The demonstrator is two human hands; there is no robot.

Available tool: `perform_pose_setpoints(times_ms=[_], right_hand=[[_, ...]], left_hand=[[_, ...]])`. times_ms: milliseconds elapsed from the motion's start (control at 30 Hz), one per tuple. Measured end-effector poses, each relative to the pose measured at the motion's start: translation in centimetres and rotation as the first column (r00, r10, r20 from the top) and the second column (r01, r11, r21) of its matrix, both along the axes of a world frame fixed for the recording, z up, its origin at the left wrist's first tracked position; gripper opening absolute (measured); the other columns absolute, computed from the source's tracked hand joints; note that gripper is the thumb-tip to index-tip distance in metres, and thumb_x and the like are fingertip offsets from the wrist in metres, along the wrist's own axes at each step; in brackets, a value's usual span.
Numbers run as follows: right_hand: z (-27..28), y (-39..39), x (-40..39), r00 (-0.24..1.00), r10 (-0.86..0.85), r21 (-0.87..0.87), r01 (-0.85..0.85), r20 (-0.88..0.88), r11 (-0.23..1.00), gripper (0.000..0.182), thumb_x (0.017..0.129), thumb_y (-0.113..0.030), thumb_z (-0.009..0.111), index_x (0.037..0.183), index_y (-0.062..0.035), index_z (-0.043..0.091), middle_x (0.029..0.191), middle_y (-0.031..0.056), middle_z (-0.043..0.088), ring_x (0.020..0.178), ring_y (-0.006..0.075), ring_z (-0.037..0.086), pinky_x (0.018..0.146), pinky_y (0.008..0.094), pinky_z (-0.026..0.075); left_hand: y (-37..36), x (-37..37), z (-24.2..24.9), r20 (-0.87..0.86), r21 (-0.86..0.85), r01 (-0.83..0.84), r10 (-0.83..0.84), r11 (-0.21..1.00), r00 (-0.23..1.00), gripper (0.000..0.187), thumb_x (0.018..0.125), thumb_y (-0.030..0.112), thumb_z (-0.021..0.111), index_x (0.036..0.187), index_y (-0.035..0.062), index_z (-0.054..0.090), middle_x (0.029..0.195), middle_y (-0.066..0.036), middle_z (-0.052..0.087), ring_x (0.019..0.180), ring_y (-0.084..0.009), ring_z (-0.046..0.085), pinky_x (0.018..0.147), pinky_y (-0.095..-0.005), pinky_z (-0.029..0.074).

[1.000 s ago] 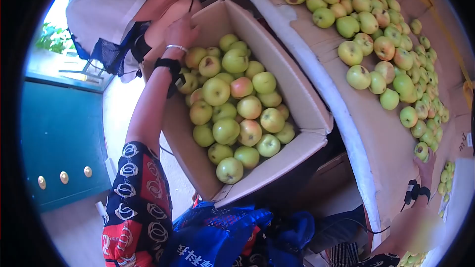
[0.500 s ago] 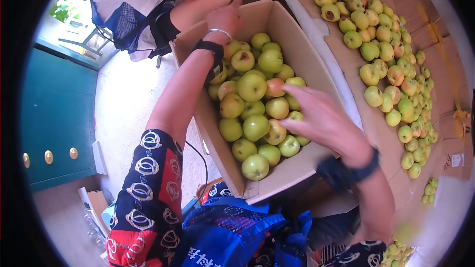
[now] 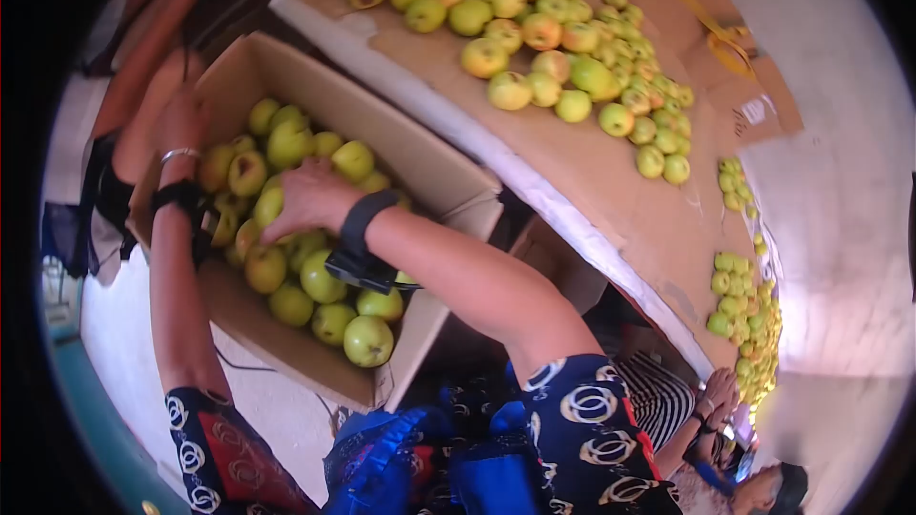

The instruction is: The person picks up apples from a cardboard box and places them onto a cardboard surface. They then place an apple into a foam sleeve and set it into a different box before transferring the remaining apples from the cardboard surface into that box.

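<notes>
A cardboard box [image 3: 425, 148] holds many yellow-green apples [image 3: 368, 339], some with a red blush or brown spots. My right hand [image 3: 320, 196] reaches into it from above, its thumb and fingers curved round a yellow-green apple [image 3: 270, 203] among the others. At the box's far left side is my left hand [image 3: 181, 122], with a bracelet and a black wrist strap. Its fingers are blurred and partly hidden, so whether it grips the rim cannot be told.
Beyond the box, a cardboard-covered table [image 3: 429, 62] carries a large spread of loose apples [image 3: 541, 31]. Another person's arm [image 3: 143, 48] is at the upper left. At the lower right, someone's clasped hands [image 3: 718, 396] show near more apples [image 3: 754, 324].
The view has swung to the right, so the box now sits further left. My right hand has gone from open above the apples to closing round one. My left hand stays at the box's far side.
</notes>
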State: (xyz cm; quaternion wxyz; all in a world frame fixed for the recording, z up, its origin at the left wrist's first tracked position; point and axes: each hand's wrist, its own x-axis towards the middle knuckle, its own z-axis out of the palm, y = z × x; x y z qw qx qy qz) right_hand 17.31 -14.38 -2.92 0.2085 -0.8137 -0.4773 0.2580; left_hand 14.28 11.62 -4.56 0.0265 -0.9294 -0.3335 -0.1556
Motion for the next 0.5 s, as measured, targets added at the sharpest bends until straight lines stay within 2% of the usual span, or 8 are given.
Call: perform_pose_setpoints(times_ms=[100, 167, 233, 300, 333, 400, 467, 500], right_hand=[[1.2, -0.2, 0.7, 1.000, 0.018, 0.027, -0.017, -0.017, 0.999, 0.073, 0.050, -0.056, 0.067, 0.087, 0.0073, 0.060, 0.099, 0.0263, 0.056, 0.104, 0.0364, 0.046, 0.096, 0.0437, 0.030], [2.6, -0.7, 1.0, 0.992, 0.091, -0.004, -0.092, -0.089, 0.996, 0.068, 0.050, -0.055, 0.067, 0.079, 0.0065, 0.062, 0.099, 0.0258, 0.056, 0.104, 0.0347, 0.047, 0.093, 0.0415, 0.034], [4.2, -1.6, 1.7, 0.995, -0.020, 0.111, 0.031, -0.102, 0.993, 0.064, 0.051, -0.055, 0.067, 0.070, 0.0054, 0.063, 0.091, 0.0226, 0.058, 0.090, 0.0314, 0.054, 0.079, 0.0372, 0.043], [8.3, -3.5, 3.7, 0.903, 0.007, 0.095, 0.038, -0.429, 0.995, 0.067, 0.053, -0.059, 0.066, 0.070, 0.0053, 0.062, 0.081, 0.0171, 0.059, 0.073, 0.0279, 0.057, 0.064, 0.0342, 0.046], [8.9, -4.9, 4.4, 0.824, -0.006, 0.210, 0.151, -0.567, 0.966, 0.068, 0.054, -0.058, 0.068, 0.081, 0.0042, 0.064, 0.067, 0.0125, 0.060, 0.065, 0.0265, 0.059, 0.061, 0.0354, 0.046], [13.2, -9.9, 5.4, 0.579, 0.075, 0.292, 0.292, -0.812, 0.911, 0.062, 0.061, -0.053, 0.069, 0.091, 0.0008, 0.061, 0.075, 0.0063, 0.059, 0.065, 0.0136, 0.055, 0.061, 0.0244, 0.045], [15.5, -17.3, 6.3, 0.622, -0.048, 0.389, 0.545, -0.781, 0.742, 0.061, 0.067, -0.049, 0.067, 0.103, -0.0004, 0.058, 0.084, 0.0067, 0.061, 0.073, 0.0139, 0.058, 0.066, 0.0244, 0.047], [16.6, -21.6, 7.7, 0.603, 0.046, 0.404, 0.474, -0.797, 0.782, 0.056, 0.073, -0.043, 0.063, 0.110, -0.0024, 0.054, 0.101, 0.0098, 0.060, 0.087, 0.0159, 0.059, 0.073, 0.0275, 0.048]], left_hand=[[-0.2, 0.2, 1.6, -0.051, 0.010, -0.018, 0.019, 1.000, 0.999, 0.042, 0.076, 0.031, 0.057, 0.112, 0.0080, 0.052, 0.096, -0.019, 0.060, 0.089, -0.0344, 0.058, 0.076, -0.0451, 0.046], [0.3, 0.2, 1.1, -0.080, 0.008, -0.015, 0.015, 1.000, 0.997, 0.047, 0.077, 0.034, 0.057, 0.117, 0.0092, 0.051, 0.100, -0.020, 0.059, 0.093, -0.0340, 0.057, 0.078, -0.0438, 0.045], [0.4, -0.2, 0.8, 0.048, 0.052, 0.045, -0.048, 0.998, 0.998, 0.042, 0.077, 0.032, 0.056, 0.110, 0.0071, 0.053, 0.093, -0.020, 0.061, 0.087, -0.0357, 0.058, 0.074, -0.0460, 0.046], [0.6, -0.2, 0.5, 0.031, 0.043, 0.057, -0.058, 0.997, 0.998, 0.043, 0.077, 0.032, 0.056, 0.112, 0.0074, 0.053, 0.094, -0.020, 0.061, 0.088, -0.0356, 0.058, 0.075, -0.0454, 0.046], [1.2, -0.1, 0.4, 0.006, 0.039, 0.055, -0.056, 0.998, 0.998, 0.044, 0.077, 0.032, 0.056, 0.114, 0.0078, 0.052, 0.095, -0.020, 0.060, 0.089, -0.0355, 0.058, 0.075, -0.0447, 0.046], [2.9, -0.4, -1.3, 0.058, 0.159, 0.073, -0.083, 0.985, 0.995, 0.045, 0.078, 0.033, 0.055, 0.116, 0.0084, 0.052, 0.098, -0.020, 0.060, 0.090, -0.0355, 0.057, 0.075, -0.0438, 0.046], [1.9, -0.3, 0.1, -0.074, 0.026, -0.011, 0.012, 1.000, 0.997, 0.047, 0.079, 0.036, 0.054, 0.118, 0.0094, 0.051, 0.101, -0.019, 0.059, 0.091, -0.0349, 0.058, 0.076, -0.0429, 0.047], [2.7, -0.6, -1.1, -0.071, 0.020, 0.008, -0.006, 1.000, 0.997, 0.047, 0.079, 0.036, 0.054, 0.118, 0.0094, 0.051, 0.101, -0.019, 0.059, 0.091, -0.0349, 0.058, 0.076, -0.0429, 0.047]])
